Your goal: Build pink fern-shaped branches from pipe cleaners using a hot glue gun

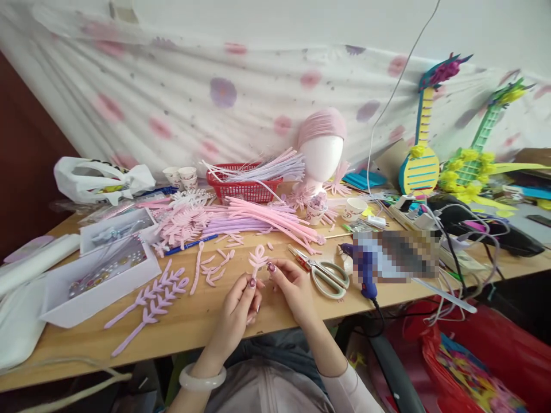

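A small pale pink pipe-cleaner sprig (257,256) with a looped tip and side leaves stands upright over the front of the table. My left hand (240,299) pinches its stem from below. At its right side, my right hand (296,288) is closed, thumb and fingertips pinched at the leaves; the exact contact is partly hidden. Left of my hands lie two finished-looking lilac leafy sprigs (160,299), loose short pink pieces (212,273) and a twisted pink strip (197,267). Scissors with pale green handles (330,279) rest beside my right hand.
A blue glue gun (367,265) with a cord sits at the right. Behind are pink pipe cleaners (269,218), a red basket (241,189) and a white mannequin head (322,155). White boxes (101,282) of beads stand left. Cables (447,221) and lute-like crafts (419,172) occupy the right.
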Available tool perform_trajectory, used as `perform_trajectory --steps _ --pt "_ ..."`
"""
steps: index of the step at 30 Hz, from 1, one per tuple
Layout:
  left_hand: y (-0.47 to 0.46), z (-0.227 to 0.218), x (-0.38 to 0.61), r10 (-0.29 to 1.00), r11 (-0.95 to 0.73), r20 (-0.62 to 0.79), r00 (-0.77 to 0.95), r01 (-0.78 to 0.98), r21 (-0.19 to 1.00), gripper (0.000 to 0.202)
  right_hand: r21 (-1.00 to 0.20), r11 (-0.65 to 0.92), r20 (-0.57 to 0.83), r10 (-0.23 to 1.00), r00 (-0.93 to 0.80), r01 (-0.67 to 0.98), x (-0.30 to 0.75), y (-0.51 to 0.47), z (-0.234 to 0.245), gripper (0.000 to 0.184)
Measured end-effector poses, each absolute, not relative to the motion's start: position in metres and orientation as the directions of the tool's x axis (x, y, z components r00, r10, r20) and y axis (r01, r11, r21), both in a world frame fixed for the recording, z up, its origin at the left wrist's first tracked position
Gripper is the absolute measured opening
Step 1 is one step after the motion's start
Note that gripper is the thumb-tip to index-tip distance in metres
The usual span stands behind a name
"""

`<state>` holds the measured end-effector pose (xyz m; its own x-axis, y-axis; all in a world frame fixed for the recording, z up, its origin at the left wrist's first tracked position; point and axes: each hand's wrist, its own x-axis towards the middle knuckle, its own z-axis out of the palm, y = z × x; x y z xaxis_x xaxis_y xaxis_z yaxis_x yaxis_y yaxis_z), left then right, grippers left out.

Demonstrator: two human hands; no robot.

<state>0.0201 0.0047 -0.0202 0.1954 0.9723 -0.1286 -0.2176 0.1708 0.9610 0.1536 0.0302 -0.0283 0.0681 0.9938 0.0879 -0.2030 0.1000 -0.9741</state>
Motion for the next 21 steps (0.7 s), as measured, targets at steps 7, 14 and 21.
perform_trajectory --steps 7,14,21 --pt "0.005 -0.022 0.017 0.967 0.168 -0.115 0.229 -0.230 0.958 0.032 -0.965 0.098 0.084 0.994 0.068 -0.243 0.156 0.029 -0.032 0.029" --pt "-0.011 -0.005 0.034 0.864 0.403 -0.157 0.479 -0.469 0.786 0.034 -0.819 -0.056 0.112 0.960 -0.255 -0.571 0.156 0.020 -0.021 0.068" --pt "-0.016 -0.002 0.040 0.846 0.426 -0.135 0.516 -0.503 0.752 0.033 -0.728 -0.139 0.102 0.946 -0.306 -0.672 0.150 0.019 -0.026 0.061"
